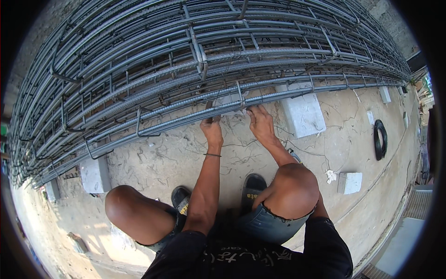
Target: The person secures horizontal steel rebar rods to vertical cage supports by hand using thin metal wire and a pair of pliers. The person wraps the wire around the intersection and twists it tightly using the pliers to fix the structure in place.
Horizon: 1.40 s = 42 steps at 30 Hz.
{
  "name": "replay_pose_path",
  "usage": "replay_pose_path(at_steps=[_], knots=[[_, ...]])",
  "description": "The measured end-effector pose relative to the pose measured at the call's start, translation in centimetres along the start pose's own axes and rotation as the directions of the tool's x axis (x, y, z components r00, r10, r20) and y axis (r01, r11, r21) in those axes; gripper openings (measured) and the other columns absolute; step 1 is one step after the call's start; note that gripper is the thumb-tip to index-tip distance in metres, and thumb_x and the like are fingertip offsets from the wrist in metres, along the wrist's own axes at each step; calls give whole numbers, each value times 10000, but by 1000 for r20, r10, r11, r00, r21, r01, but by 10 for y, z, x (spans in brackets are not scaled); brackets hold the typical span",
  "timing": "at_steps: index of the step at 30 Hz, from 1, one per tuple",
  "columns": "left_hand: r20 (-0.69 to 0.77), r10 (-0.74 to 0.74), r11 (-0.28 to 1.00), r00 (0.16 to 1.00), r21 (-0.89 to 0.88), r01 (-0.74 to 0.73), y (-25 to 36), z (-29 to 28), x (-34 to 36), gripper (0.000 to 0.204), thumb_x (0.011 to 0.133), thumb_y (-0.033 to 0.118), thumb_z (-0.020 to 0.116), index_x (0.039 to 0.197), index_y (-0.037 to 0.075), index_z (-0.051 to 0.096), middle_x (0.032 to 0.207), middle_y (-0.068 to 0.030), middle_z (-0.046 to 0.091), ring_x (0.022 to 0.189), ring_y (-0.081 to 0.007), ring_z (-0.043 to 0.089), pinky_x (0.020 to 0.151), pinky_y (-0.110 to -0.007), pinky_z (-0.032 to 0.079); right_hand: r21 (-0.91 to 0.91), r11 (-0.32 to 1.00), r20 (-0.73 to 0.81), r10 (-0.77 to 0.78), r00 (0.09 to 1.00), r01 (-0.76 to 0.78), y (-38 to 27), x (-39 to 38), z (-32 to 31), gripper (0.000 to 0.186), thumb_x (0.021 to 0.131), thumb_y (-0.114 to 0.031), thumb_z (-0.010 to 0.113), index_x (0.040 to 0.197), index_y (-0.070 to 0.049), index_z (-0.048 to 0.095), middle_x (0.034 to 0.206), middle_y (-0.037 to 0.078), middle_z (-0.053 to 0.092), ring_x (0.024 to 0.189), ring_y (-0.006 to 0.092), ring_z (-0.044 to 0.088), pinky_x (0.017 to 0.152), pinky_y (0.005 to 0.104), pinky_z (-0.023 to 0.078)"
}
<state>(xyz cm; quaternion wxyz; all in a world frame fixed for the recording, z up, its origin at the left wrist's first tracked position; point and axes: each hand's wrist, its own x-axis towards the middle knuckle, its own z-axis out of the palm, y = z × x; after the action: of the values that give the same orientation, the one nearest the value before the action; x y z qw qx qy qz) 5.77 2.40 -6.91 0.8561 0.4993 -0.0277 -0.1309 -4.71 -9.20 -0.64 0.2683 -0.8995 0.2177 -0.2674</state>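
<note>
Low down, left hand [213, 130] and right hand [262, 124] at the steel bars [186, 116]

The left hand reaches up to the lowest bars, fingertips partly hidden; whether it is clamped on them I cannot tell. Near it, the right hand bends its fingers at the same bars, its grip equally unclear. Those bars lie just beyond both hands, running crosswise along the near edge of stacked rebar cages [199, 52]. Farther right, a pale block [306, 116] sits under the steel, and a black wire coil [377, 139] lies on the concrete floor [344, 149].
</note>
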Motion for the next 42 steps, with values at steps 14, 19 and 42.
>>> replay_pose_path(at_steps=[14,19,42], knots=[[101,-315,949,944,56,311,3,-3,-13,226,914,78,549,1109,-35,570,1052,-161,644,878,-235,666,718,-316,552,-145,973,-208,146,967,-178,-17,-43,-37,90,850,-56,581,918,-45,640,814,157,587,701,349,589,629,406,465],[167,-306,952,937,35,304,2,7,-15,208,930,88,528,1094,-31,576,1058,-147,640,887,-235,661,746,-318,547,-316,949,-96,-49,994,16,-31,-28,-45,169,739,-27,605,907,-19,623,783,121,521,718,313,580,604,385,509],[247,-427,901,870,38,431,-7,19,-15,238,944,152,533,1124,5,581,1144,-141,620,962,-266,648,764,-339,533,238,800,255,496,830,-551,10,-38,-53,171,817,-141,630,870,15,676,747,142,667,677,219,625,627,337,470]])
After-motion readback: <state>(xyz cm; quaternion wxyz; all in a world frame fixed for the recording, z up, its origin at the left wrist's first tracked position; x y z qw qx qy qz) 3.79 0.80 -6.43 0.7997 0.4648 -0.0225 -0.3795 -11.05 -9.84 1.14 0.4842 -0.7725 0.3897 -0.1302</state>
